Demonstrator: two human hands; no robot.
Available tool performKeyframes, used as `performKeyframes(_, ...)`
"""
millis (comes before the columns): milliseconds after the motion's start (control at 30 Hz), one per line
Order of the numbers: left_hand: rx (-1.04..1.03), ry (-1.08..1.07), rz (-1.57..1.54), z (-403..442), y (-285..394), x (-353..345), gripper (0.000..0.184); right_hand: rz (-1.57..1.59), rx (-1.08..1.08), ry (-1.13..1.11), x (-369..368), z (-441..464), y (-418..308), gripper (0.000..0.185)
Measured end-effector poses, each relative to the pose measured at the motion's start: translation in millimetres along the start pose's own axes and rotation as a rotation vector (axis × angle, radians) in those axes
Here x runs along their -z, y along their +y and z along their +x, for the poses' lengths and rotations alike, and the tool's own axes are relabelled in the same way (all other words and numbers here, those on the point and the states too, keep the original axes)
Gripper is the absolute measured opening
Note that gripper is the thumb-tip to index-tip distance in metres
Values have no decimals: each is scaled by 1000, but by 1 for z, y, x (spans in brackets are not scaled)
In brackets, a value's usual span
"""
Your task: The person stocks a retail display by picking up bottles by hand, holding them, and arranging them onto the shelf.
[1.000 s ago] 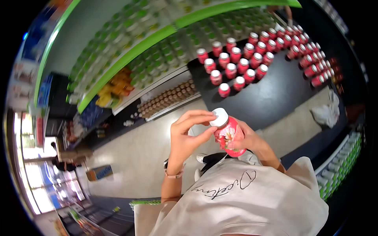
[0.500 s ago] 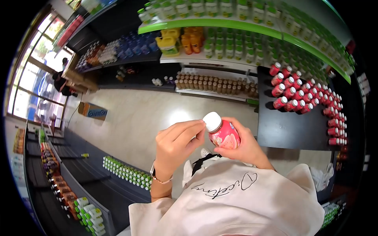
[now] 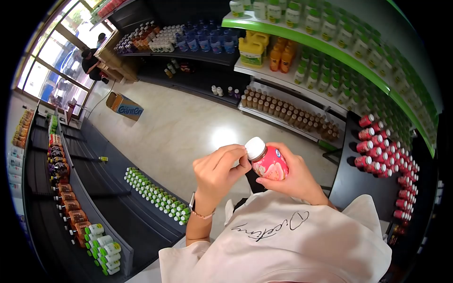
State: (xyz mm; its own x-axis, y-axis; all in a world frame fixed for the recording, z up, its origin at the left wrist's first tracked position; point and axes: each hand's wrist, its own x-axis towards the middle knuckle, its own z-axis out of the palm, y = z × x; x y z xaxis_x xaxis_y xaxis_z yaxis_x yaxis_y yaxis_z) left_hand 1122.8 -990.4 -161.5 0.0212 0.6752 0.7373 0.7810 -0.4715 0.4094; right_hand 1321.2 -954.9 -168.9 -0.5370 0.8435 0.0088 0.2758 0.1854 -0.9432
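A pink bottle [image 3: 270, 162] with a white cap [image 3: 255, 148] is tilted to the left in front of my chest. My right hand [image 3: 295, 174] is wrapped round its body, thumb in front. My left hand [image 3: 221, 168] is closed at the left side of the cap, its fingertips pressed together beside the cap's edge; whether something thin is between them is too small to tell. Many similar pink bottles [image 3: 376, 153] stand in rows on a dark table [image 3: 349, 181] to the right.
Shelves with green-capped bottles [image 3: 330, 28] run along the upper right, with brown bottles [image 3: 288, 111] below. A cardboard box [image 3: 125, 106] lies on the floor [image 3: 179, 113]. A low dark shelf [image 3: 89, 174] stands at left. A person [image 3: 89, 63] is near the windows.
My view has turned left, so the table of pink bottles sits further right. My left fingers, spread over the cap earlier, are now pinched at its side. My right hand still holds the bottle.
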Motion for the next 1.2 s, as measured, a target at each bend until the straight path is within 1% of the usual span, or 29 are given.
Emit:
performKeyframes(133, 128, -16, -156, 31, -66, -1, 17, 85, -20, -107, -10, 78, 7, 68)
performKeyframes(233, 558, -17, -504, 60, -112, 5, 8, 210, -46, -192, -16, 139, 6, 67)
performKeyframes(333, 577, -23, -544, 89, -161, 10, 7, 334, -86, -250, -26, 196, 3, 65)
performKeyframes(400, 527, -34, -499, 102, -192, 12, 9, 363, -118, -295, -31, 232, -2, 64)
performKeyframes(433, 502, -35, -476, 107, -206, 13, 10, 347, -95, -291, -35, 249, 0, 64)
performKeyframes(533, 411, -19, -310, 120, -240, 18, 16, 296, -60, -313, -51, 292, 1, 64)
performKeyframes(667, 318, 64, -55, 128, -282, 34, 22, 254, -42, -377, -74, 350, -14, 65)
performKeyframes(733, 322, 77, 32, 132, -302, 45, 22, 225, -15, -383, -91, 375, -15, 65)
performKeyframes(833, 348, 87, 119, 138, -340, 62, 22, 154, -119, -427, -115, 419, -35, 66)
performKeyframes(867, 359, 91, 142, 141, -355, 68, 22, 120, -5, -377, -129, 433, -30, 66)
performKeyframes(967, 324, 106, 156, 149, -408, 86, 23, 4, 40, -351, -159, 480, -44, 66)
performKeyframes(1067, 366, 61, 156, 159, -465, 109, 22, -106, 79, -312, -190, 528, -60, 64)
performKeyframes(1167, 384, 54, 116, 173, -517, 133, 19, -176, 80, -285, -220, 568, -77, 62)
performKeyframes(1200, 346, 62, 141, 177, -535, 140, 17, -157, 57, -299, -232, 581, -83, 63)
